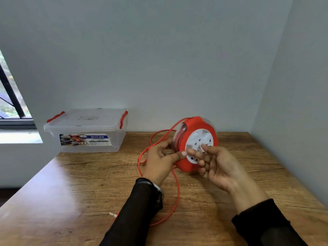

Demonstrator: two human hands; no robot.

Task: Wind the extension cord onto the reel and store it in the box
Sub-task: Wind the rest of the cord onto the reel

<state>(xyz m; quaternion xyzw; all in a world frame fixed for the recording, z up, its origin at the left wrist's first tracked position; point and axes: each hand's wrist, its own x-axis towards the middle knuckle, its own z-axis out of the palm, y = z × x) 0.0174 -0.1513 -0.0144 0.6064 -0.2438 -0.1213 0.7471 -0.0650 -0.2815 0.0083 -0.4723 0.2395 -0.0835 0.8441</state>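
Cord (177,190) lay in loose red loops on the wooden table (88,183), trailing from the reel (195,144) down past our left sleeve to its plug (113,214) near the front edge. We kept the red reel upright at the table's middle, white socket face toward us. Our left hand (161,162) gripped its near rim, thumb across the front; our right hand (218,166) hovered at the socket face, fingers loosely curled and holding nothing. Further left, by the wall, stood the clear box (85,130), lid shut.
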